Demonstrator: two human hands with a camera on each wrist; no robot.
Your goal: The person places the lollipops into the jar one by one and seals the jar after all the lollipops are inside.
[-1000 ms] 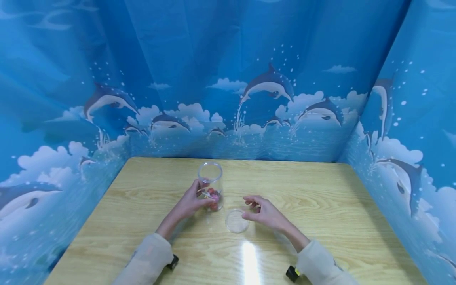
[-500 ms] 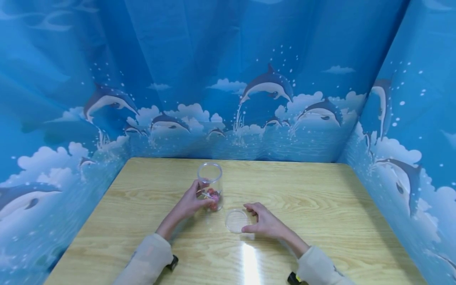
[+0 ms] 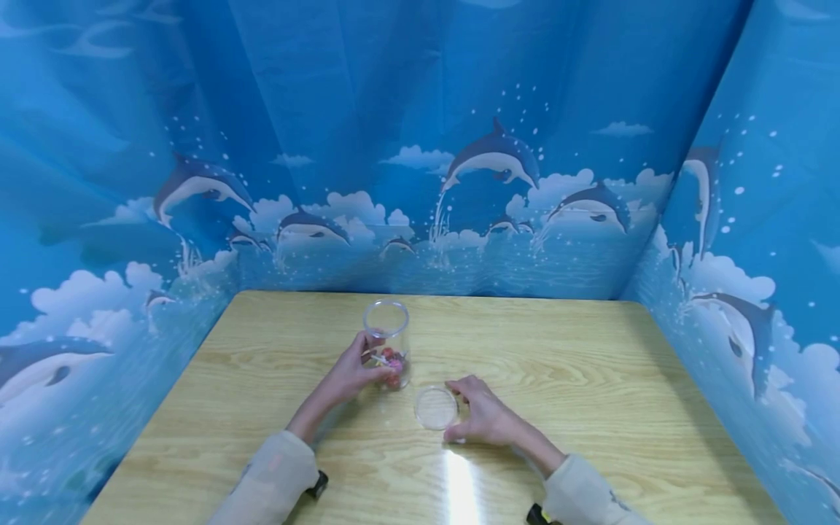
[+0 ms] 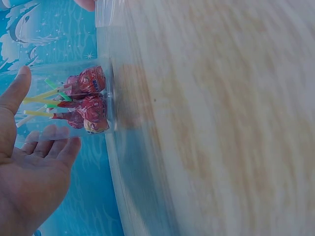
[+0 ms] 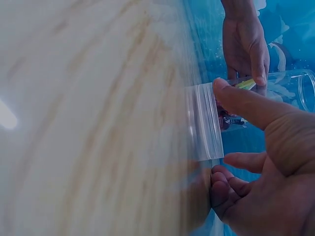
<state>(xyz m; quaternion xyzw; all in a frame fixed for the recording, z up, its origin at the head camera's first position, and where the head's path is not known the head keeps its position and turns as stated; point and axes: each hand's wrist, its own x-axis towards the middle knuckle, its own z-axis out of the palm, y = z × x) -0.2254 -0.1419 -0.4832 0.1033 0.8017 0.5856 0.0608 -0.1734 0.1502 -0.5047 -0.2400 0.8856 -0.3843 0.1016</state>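
A tall clear plastic jar [image 3: 386, 324] stands upright on the table, without its lid, with several wrapped lollipops [image 4: 91, 96] at its bottom, their yellow, green and white sticks pointing up. My left hand [image 3: 352, 370] grips the jar from its left side, thumb in front and fingers behind. In front of it, a round clear lid [image 3: 436, 408] lies flat on the table. My right hand [image 3: 485, 417] is at the lid's right edge, thumb and index finger spread to either side of the rim. From the right wrist view, both tips are right at the lid [image 5: 204, 120], with the other fingers curled below.
The wooden table [image 3: 558, 350] reaches back to a blue dolphin-print curtain [image 3: 420, 146], which also closes off both sides. A bright light reflection [image 3: 461, 485] shows on the tabletop near the front. Light sleeves [image 3: 272, 474] and black wrist devices [image 3: 318, 484] are on the arms.
My right hand has come down and slightly toward me beside the lid, its thumb and index finger spreading wider. The left hand, jar and lid have stayed in place.
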